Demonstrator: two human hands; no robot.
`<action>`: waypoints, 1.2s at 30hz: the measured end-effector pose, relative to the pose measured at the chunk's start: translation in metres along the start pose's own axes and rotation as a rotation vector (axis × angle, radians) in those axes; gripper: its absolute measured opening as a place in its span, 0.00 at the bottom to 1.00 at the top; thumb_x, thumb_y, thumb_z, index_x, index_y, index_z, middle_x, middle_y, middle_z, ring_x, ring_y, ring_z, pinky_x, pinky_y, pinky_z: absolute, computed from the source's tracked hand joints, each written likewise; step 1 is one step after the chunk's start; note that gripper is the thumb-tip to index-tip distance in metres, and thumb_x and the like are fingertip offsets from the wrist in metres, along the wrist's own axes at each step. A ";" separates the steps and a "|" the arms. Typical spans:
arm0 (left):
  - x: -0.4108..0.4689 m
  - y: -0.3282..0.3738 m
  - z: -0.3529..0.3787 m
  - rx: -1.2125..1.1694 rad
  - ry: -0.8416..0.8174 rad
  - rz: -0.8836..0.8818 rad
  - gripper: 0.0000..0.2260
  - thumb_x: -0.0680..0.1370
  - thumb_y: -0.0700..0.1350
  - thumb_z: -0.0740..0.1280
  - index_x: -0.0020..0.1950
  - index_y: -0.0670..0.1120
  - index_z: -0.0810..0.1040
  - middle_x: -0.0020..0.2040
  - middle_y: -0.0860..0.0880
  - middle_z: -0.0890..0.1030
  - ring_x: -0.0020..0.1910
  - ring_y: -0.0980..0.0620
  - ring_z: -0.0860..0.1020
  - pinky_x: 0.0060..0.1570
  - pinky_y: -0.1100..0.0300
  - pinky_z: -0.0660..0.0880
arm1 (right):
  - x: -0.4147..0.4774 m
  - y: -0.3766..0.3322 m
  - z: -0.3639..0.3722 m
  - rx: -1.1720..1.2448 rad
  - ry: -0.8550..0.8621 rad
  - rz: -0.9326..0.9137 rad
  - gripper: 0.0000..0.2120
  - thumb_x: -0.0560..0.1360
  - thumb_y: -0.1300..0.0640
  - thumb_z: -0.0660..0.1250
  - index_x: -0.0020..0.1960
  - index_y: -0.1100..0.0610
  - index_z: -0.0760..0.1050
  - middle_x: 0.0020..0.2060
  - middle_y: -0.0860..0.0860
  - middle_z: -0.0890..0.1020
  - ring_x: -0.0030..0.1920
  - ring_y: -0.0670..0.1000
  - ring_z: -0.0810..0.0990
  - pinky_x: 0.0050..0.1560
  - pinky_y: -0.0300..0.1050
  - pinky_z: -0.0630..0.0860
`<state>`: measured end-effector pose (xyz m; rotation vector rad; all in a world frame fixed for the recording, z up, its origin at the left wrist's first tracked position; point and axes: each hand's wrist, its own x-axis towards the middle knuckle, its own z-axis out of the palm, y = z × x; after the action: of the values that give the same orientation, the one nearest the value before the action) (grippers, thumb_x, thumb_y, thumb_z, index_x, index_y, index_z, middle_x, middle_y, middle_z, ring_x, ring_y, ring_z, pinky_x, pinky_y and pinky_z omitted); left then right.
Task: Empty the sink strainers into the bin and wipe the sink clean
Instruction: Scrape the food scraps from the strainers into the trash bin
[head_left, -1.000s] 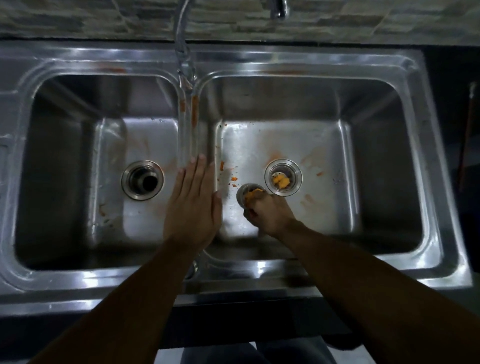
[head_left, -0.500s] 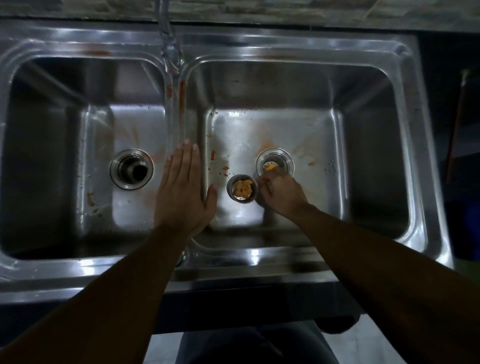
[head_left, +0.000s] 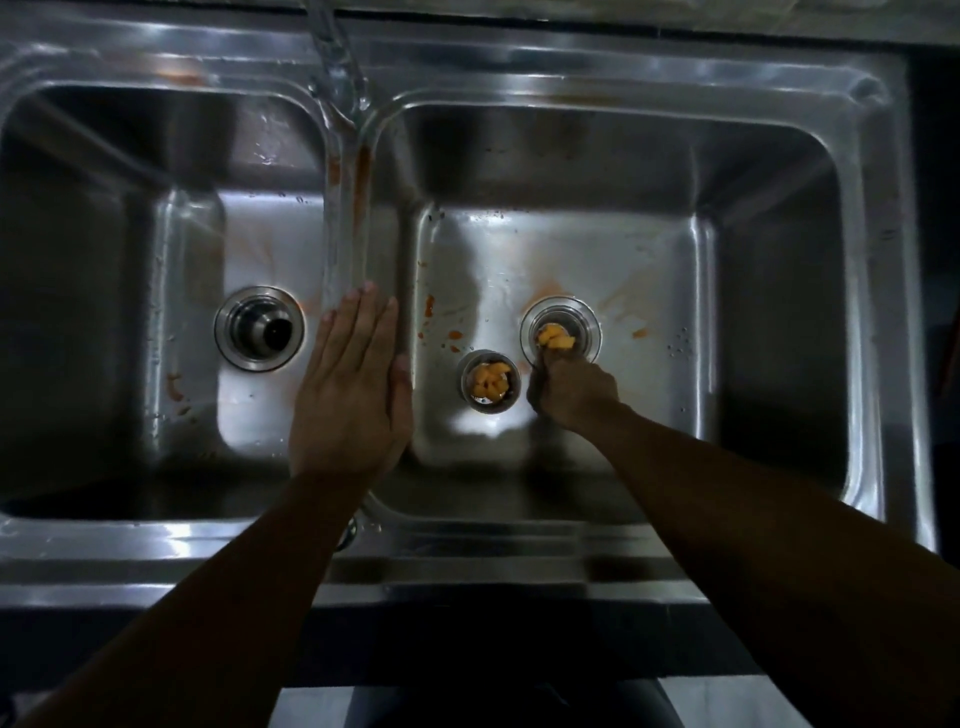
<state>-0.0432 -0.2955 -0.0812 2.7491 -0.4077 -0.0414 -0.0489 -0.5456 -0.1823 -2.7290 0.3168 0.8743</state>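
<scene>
A steel double sink (head_left: 467, 545) fills the head view, smeared with orange stains. A loose strainer (head_left: 488, 388) full of orange scraps stands on the right basin's floor. Just right of it, a second strainer (head_left: 558, 336) with orange scraps sits in the right drain. My right hand (head_left: 574, 392) reaches into it from the near side, with curled fingers pinching its edge. My left hand (head_left: 353, 400) lies flat, fingers straight, on the divider between the basins. The left drain (head_left: 260, 328) is an open dark hole with no strainer in it.
The faucet (head_left: 337, 62) rises from the back rim over the divider. Orange bits (head_left: 430, 306) lie on the right basin floor, and another orange smear (head_left: 175, 387) is in the left basin. A dark counter edge runs along the right side.
My right hand set the loose strainer down on the right basin floor, let go, and moved right to the strainer in the right drain. My left hand stayed on the divider.
</scene>
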 end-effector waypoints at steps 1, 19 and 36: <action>0.000 0.000 0.000 -0.006 0.001 -0.003 0.23 0.83 0.43 0.58 0.78 0.38 0.64 0.79 0.39 0.63 0.80 0.43 0.58 0.79 0.43 0.56 | 0.000 0.000 0.002 0.003 0.025 0.003 0.15 0.79 0.46 0.58 0.58 0.54 0.75 0.50 0.55 0.83 0.50 0.61 0.83 0.50 0.48 0.76; -0.003 -0.007 0.006 -0.012 0.056 0.030 0.22 0.83 0.42 0.58 0.77 0.40 0.66 0.79 0.40 0.64 0.80 0.44 0.58 0.81 0.46 0.52 | -0.026 0.005 -0.013 -0.090 0.347 -0.134 0.22 0.76 0.50 0.54 0.62 0.56 0.78 0.57 0.56 0.82 0.57 0.61 0.78 0.55 0.50 0.76; -0.004 -0.007 0.006 -0.032 0.081 0.049 0.21 0.82 0.38 0.59 0.77 0.38 0.67 0.78 0.37 0.65 0.79 0.41 0.61 0.80 0.44 0.55 | -0.067 0.022 -0.028 -0.175 0.297 0.024 0.07 0.76 0.57 0.66 0.53 0.55 0.79 0.49 0.54 0.82 0.50 0.58 0.82 0.45 0.44 0.76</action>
<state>-0.0458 -0.2901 -0.0889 2.6973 -0.4474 0.0745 -0.0936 -0.5659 -0.1246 -3.0265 0.3444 0.5203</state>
